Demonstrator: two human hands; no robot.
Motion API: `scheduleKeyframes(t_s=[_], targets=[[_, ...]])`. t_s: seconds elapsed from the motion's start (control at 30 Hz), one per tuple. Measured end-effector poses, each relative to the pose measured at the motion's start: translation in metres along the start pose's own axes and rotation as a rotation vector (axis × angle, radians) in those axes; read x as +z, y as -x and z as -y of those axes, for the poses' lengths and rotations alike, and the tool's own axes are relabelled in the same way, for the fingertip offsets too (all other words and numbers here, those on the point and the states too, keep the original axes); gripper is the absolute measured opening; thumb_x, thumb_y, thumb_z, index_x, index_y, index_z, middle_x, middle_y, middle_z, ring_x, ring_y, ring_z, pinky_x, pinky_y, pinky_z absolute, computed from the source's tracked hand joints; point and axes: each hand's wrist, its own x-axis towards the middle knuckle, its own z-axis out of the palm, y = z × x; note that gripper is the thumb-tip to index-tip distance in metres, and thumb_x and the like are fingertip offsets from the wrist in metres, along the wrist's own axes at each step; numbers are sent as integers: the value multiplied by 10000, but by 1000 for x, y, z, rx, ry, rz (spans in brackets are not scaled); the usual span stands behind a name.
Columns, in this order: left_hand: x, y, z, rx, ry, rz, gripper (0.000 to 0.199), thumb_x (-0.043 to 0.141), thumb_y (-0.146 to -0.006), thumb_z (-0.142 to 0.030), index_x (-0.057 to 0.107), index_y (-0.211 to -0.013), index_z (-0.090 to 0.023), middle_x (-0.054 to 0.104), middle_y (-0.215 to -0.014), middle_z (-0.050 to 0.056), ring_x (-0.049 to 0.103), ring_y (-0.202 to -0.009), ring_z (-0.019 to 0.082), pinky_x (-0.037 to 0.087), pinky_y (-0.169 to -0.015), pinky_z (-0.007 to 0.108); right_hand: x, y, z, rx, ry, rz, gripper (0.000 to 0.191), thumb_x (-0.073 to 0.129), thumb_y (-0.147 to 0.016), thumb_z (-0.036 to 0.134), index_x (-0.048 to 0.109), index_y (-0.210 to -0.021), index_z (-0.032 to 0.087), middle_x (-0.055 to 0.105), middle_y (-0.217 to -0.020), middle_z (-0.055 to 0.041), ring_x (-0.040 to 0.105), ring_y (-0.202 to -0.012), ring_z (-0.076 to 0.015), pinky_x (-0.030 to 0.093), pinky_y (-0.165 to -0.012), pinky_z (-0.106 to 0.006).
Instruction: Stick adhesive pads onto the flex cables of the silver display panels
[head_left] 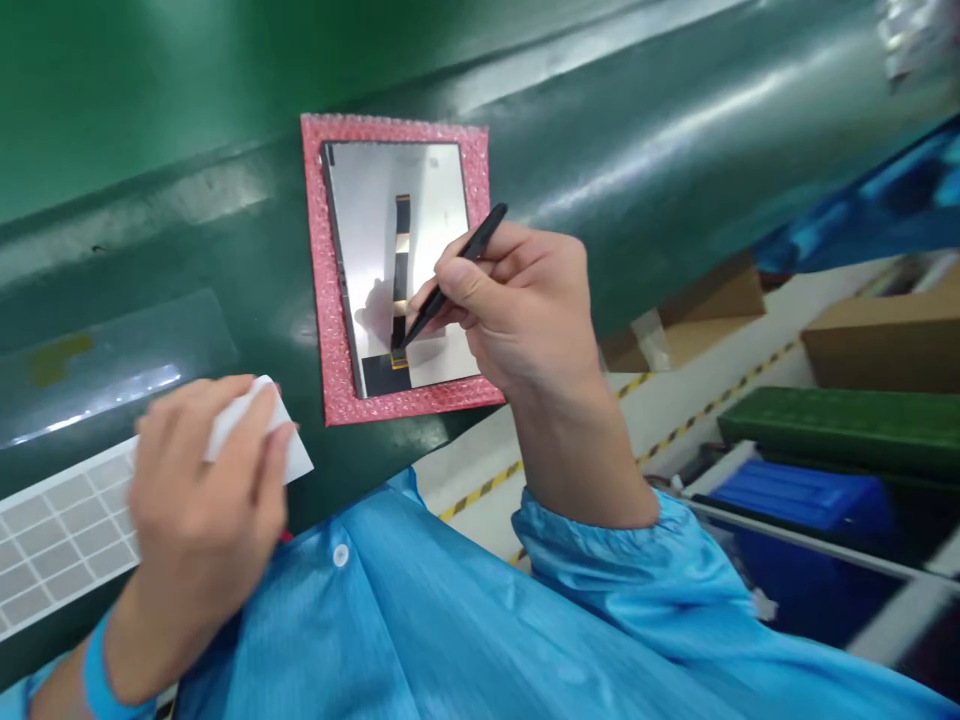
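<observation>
A silvery display panel lies on a pink bubble-wrap sheet. A dark flex cable runs along the panel down to a small gold-edged connector near its lower left corner. My right hand is closed around a black pen-like tool, its tip at the connector. Over at the lower left, my left hand has its fingers wrapped on a white sheet with grey squares on its left part. The palm side of that hand is hidden.
The green mat covers the bench. A clear plastic piece with a yellow patch lies at the left. Beyond the bench edge at the right are cardboard boxes, a green crate and a blue bin.
</observation>
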Motion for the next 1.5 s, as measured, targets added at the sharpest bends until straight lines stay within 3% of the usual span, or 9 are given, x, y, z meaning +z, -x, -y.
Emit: scheduleKeyframes(t_s=[0.13, 0.27, 0.47, 0.67, 0.8, 1.07, 1.23, 1.33, 1.5], targets=[[51, -20, -52, 41, 78, -3, 285, 673, -1010, -114, 699, -1284, -40, 759, -1274, 211, 694, -1196, 347, 575, -977, 481, -9, 6, -11, -2, 3, 2, 366, 912, -847, 557, 703, -855, 256, 772, -753, -6, 769, -622, -202, 612, -483, -280], [79, -25, -57, -28, 58, -15, 261, 673, -1021, -135, 728, -1264, -59, 758, -1314, 198, 683, -1218, 358, 557, -1002, 497, -11, 8, -10, 6, -8, -11, 309, 902, -878, 496, 720, -843, 249, 781, -761, -8, 770, -642, -196, 617, -494, -276], [75, -23, -51, 1, 55, 9, 321, 726, -966, -120, 742, -1272, -24, 741, -1308, 252, 670, -1207, 395, 562, -1027, 556, -5, 13, -2, 108, -25, -74, 378, 940, -818, 546, 728, -824, 234, 799, -774, -9, 728, -592, -159, 618, -482, -260], [72, -24, -52, -8, 73, 38, 368, 764, -930, -110, 746, -1289, -34, 728, -1314, 274, 667, -1226, 418, 559, -1039, 593, -2, 14, 5, 110, -105, -102, 229, 895, -904, 319, 727, -862, 169, 767, -704, -6, 733, -591, -136, 572, -470, -196], [71, -24, -52, -23, 69, 53, 381, 762, -935, -121, 738, -1311, -66, 720, -1337, 265, 665, -1234, 419, 555, -1038, 607, -2, 15, 7, 129, -106, -123, 302, 935, -862, 389, 734, -869, 164, 762, -702, -26, 739, -602, -156, 575, -472, -217], [70, -24, -52, -21, 55, 64, 374, 728, -969, -159, 721, -1342, -125, 705, -1370, 241, 653, -1257, 403, 546, -1037, 596, -1, 14, 5, 148, -47, -140, 345, 985, -729, 560, 750, -760, 309, 815, -811, -69, 723, -602, -237, 598, -458, -373], [72, -24, -56, -26, -21, 98, 401, 653, -1010, -137, 711, -1393, -241, 663, -1430, 194, 610, -1328, 394, 510, -1058, 588, -1, 16, 8, 151, -4, -120, 321, 926, -833, 543, 743, -830, 279, 788, -776, -16, 744, -669, -222, 621, -525, -356], [70, -24, -60, -22, -90, 158, 410, 632, -1027, -141, 695, -1403, -291, 637, -1479, 161, 564, -1383, 396, 470, -1062, 599, -2, 18, 9, 136, 39, -100, 268, 904, -868, 504, 718, -799, 324, 786, -791, -4, 743, -701, -229, 641, -558, -376], [66, -25, -66, -5, -184, 201, 415, 679, -1008, -180, 677, -1408, -289, 647, -1483, 145, 536, -1413, 433, 422, -1049, 608, 1, 22, 4, 17, 15, -206, 236, 839, -954, 368, 667, -814, 288, 737, -763, -9, 715, -682, -221, 614, -567, -390]])
